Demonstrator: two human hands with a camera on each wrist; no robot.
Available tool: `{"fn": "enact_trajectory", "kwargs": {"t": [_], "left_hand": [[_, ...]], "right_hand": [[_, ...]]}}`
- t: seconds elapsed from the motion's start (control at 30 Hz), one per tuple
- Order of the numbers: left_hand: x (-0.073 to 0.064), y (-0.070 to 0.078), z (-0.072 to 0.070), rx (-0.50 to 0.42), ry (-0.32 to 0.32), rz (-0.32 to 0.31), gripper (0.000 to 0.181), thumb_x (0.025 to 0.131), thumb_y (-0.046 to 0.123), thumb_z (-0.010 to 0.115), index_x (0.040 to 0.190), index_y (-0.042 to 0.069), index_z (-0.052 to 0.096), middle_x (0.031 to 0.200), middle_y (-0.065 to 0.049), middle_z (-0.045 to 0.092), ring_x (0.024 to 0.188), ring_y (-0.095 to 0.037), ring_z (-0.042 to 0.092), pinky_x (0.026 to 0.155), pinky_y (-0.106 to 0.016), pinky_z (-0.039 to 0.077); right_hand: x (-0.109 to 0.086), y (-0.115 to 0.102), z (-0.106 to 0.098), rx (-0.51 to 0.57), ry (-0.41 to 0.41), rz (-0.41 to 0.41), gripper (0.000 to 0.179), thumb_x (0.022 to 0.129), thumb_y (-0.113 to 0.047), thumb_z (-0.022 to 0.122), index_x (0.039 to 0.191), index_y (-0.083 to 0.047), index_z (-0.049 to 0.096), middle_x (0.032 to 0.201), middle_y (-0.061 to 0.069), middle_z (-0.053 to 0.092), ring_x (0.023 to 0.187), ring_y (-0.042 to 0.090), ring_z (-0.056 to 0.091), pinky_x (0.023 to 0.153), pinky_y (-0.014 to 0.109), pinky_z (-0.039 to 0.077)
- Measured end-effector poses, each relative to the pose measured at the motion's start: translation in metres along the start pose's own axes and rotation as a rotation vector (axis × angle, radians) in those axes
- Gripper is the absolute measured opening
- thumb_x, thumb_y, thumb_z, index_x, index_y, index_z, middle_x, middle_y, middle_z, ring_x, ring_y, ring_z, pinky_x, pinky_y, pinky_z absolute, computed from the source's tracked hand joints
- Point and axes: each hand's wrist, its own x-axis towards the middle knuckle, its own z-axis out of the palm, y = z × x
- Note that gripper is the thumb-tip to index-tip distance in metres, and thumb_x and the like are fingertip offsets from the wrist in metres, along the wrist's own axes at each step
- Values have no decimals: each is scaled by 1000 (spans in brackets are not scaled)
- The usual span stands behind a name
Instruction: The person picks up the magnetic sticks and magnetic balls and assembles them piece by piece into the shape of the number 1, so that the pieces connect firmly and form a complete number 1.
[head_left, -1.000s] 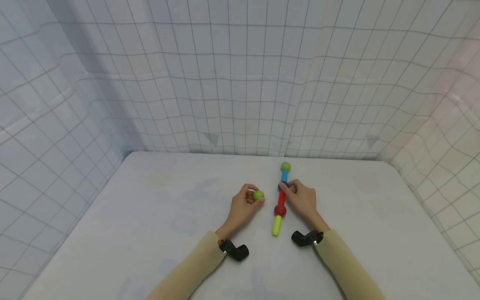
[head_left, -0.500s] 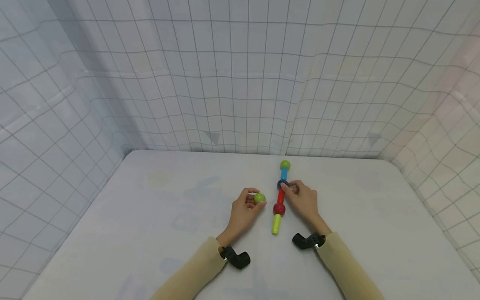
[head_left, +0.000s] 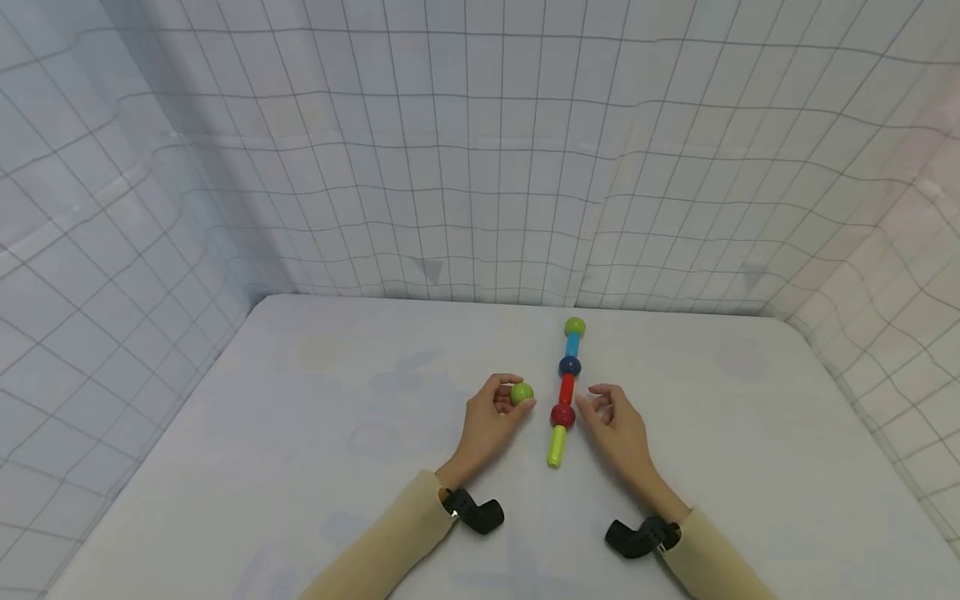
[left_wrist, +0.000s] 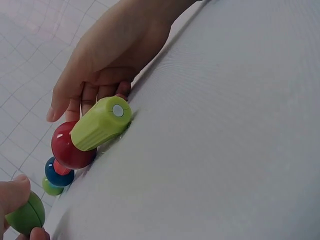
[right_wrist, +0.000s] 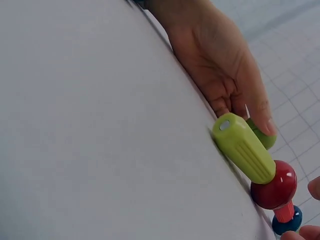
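A straight row of toy balls and rods lies on the white table. From the far end it runs green ball (head_left: 575, 327), light blue rod (head_left: 573, 345), dark blue ball (head_left: 570, 367), red rod (head_left: 567, 388), red ball (head_left: 562, 416) and yellow-green rod (head_left: 557, 447). The near rod's end bears a round metallic disc in both wrist views. Left of the row, my left hand (head_left: 483, 432) pinches another green ball (left_wrist: 26, 216) between thumb and fingers. My right hand (head_left: 621, 433) is just right of the red rod and red ball, fingers loosely bent, holding nothing.
The white tabletop (head_left: 360, 492) spreads around both hands. A white sheet (head_left: 465, 183) with a dark grid hangs behind the table's far edge and along both sides. Each wrist wears a black camera mount, the left one (head_left: 474, 512) and the right one (head_left: 642, 537).
My right hand has let go of the dark blue ball and drawn back toward me. My left hand keeps its hold on the green ball, nearly in place. The row looks unchanged.
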Motion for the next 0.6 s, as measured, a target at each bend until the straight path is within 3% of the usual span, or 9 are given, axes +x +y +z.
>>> {"fn": "enact_trajectory", "kwargs": {"t": [0.3,0.6], "left_hand": [[0,3,0,-11,21,19,34,84,18,74,113,9,59,94,-3,63,75,-11,57,67,-22,49],[-1,5,1,-22,25,10,34,83,17,75,112,8,59,93,-4,63,75,-12,57,67,-22,49]], "right_hand": [[-26,-9,-1,51,-34,-32,20,87,-32,70,88,-12,63,66,-5,58,50,11,45,43,23,33],[-29,-21,-1,54,-165,65,30,81,-35,76,76,-9,63,53,-2,52,37,13,46,37,25,35]]}}
